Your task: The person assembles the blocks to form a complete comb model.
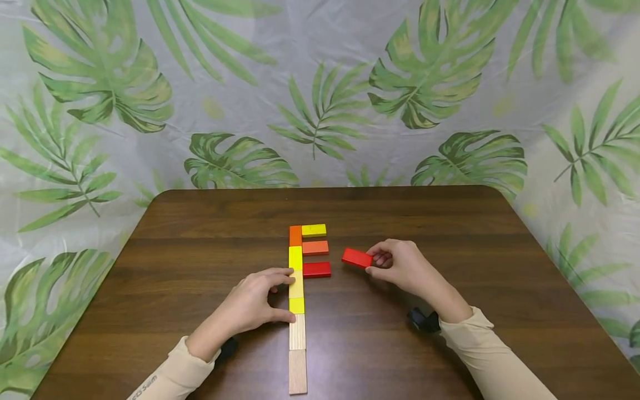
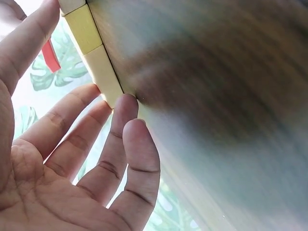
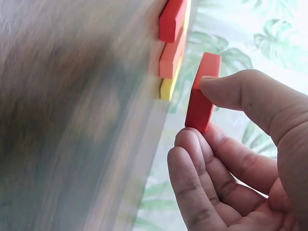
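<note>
In the head view, a red block (image 1: 357,258) is pinched between the thumb and fingers of my right hand (image 1: 405,269), raised off the table in the right wrist view. My left hand (image 1: 252,300) touches the left side of a column of blocks with its fingertips and thumb, spread apart. Its fingers meet a pale yellow block (image 1: 296,284); the thumb lies by a small yellow block (image 1: 297,306) and a striped wooden block (image 1: 297,332). Right of the column, another red block (image 1: 316,270), an orange-pink block (image 1: 315,248) and a yellow block (image 1: 314,230) stick out sideways.
The column runs from an orange block (image 1: 295,236) at the far end, past a bright yellow block (image 1: 295,258), to a plain wooden block (image 1: 298,372) nearest me. All lie on a dark brown table (image 1: 150,289). A leaf-patterned curtain (image 1: 330,50) hangs behind it.
</note>
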Demonstrator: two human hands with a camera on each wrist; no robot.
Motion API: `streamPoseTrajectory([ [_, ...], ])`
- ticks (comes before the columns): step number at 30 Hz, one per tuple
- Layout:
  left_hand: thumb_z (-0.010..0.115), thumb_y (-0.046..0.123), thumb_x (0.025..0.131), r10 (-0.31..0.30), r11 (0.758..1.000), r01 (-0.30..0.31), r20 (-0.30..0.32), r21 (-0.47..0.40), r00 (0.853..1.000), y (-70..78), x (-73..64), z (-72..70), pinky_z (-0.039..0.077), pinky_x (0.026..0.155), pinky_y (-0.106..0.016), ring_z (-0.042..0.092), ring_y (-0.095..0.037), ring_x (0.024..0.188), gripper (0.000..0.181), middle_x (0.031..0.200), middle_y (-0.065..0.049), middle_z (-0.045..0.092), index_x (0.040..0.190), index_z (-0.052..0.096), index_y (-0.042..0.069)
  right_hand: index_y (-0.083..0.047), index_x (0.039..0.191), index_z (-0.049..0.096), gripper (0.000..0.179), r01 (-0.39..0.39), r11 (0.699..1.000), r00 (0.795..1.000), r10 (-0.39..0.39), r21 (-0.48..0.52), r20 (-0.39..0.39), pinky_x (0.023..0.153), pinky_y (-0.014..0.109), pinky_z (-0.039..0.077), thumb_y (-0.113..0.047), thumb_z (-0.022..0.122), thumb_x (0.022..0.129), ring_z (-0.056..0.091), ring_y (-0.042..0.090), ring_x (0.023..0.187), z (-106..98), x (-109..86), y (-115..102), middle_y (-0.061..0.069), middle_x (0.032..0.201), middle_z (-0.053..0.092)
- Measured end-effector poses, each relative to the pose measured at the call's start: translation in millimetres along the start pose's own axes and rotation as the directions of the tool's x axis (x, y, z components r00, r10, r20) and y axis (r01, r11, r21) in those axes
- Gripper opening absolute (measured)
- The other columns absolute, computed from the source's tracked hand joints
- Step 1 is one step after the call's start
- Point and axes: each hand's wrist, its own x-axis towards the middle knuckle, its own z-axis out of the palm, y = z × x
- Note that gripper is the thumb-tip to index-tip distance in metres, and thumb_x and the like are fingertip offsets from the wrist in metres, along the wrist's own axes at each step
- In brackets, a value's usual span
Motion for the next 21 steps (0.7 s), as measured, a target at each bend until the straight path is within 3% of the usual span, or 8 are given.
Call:
streamPoseTrajectory([
  [8,0.100,0.040,0.074,-0.003,1.000,0.003,-0.002,0.014,1.000,0.3,-0.6,-2.7,0.059,0.096,-0.051,0.074,-0.018,0.105,0.071,0.151,-0.002,0.067,0.135,0.076,0.013,-0.002,0.106,0.079,0.024,0.056,0.998,0.998,-0.056,0.000,0.012,0.078,0.031,0.064,-0.009,0.088,0.086,0.068,0.011,0.082,5,1.4,-7,0.003,0.093,0.074],
  [17,0.100,0.039,0.075,-0.001,1.000,0.001,-0.002,0.003,1.000,1.6,1.0,-0.4,0.058,0.095,-0.048,0.073,-0.018,0.106,0.069,0.151,0.000,0.066,0.135,0.076,0.014,-0.004,0.105,0.079,0.022,0.085,0.996,0.991,-0.087,0.025,0.098,0.078,0.028,0.063,-0.010,0.089,0.086,0.066,0.009,0.081,19,-0.4,-12,0.000,0.091,0.073],
  [21,0.100,0.039,0.074,-0.006,1.000,0.006,-0.009,0.006,1.000,-0.3,-0.5,0.4,0.059,0.093,-0.044,0.074,-0.017,0.105,0.069,0.151,0.000,0.067,0.134,0.076,0.014,-0.006,0.106,0.080,0.022,0.148,0.989,0.979,-0.150,0.023,0.134,0.077,0.027,0.062,-0.013,0.089,0.087,0.066,0.008,0.081,30,1.1,-15,-0.001,0.092,0.074],
])
